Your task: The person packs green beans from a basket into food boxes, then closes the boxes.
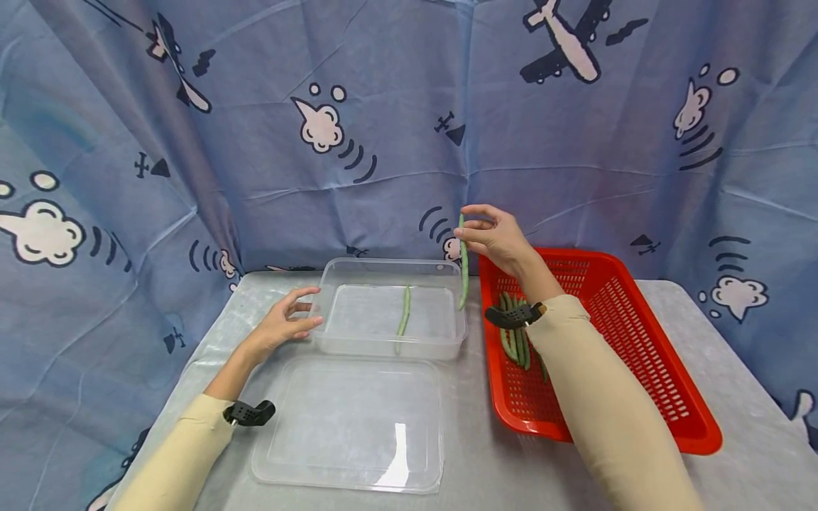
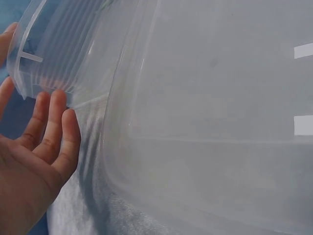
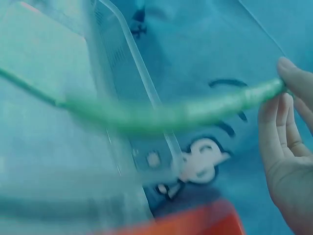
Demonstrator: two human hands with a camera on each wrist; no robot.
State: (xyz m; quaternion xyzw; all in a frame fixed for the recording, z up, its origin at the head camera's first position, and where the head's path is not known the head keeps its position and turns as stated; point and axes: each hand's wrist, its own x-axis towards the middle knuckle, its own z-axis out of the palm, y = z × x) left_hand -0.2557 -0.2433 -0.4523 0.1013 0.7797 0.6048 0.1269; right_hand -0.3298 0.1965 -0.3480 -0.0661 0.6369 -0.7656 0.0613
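Bean [image 1: 464, 273], long, slender and green, pinched at its top end in bare right hand [image 1: 501, 238], hanging nearly upright, with lower tip by the right rim of a clear, rectangular plastic box [image 1: 364, 312]; farther off, at the opposite end, loosely spread left hand [image 1: 284, 323], contact unclear.

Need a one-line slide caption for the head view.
Right hand pinches a green bean near a clear container; left hand at its left end, red basket with other beans at right.
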